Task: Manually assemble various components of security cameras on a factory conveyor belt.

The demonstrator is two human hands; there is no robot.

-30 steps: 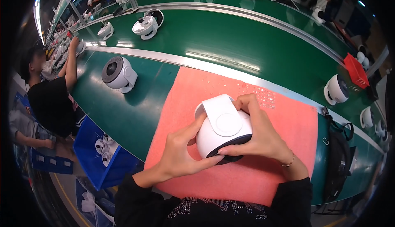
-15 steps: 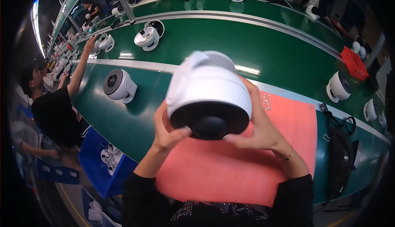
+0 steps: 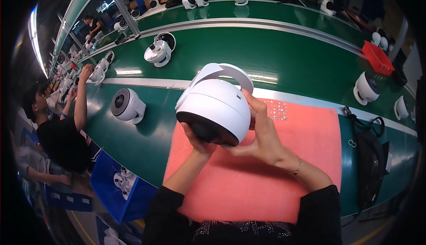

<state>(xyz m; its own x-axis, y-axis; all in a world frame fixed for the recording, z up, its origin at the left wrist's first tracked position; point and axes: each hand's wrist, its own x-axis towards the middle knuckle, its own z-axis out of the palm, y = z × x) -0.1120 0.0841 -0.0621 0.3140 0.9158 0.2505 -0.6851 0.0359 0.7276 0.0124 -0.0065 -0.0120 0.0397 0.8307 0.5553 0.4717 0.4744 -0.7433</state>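
Note:
Above a pink mat [image 3: 266, 183] I hold up a white, rounded camera [image 3: 217, 98] with a black front and a curved white bracket. My left hand [image 3: 199, 143] grips its lower left side, partly hidden behind the black front. My right hand [image 3: 262, 134] is closed round the right side, thumb beneath the front edge. The camera is tilted, its black face toward me and down. Left of the mat, a similar white camera [image 3: 128, 105] with a dark grey face stands on the green bench.
A white camera with its housing open [image 3: 159, 51] stands on the far green belt [image 3: 275, 51]. At right lie a red bin [image 3: 377, 58], another camera [image 3: 366, 87] and a black bag [image 3: 368, 165]. A blue crate [image 3: 111, 178] holds white parts. A co-worker [image 3: 64, 134] reaches toward parts at left.
The camera has turned in my hands, so its right side and bracket show more. My left hand has shifted underneath. The co-worker's raised arm has come down to the parts.

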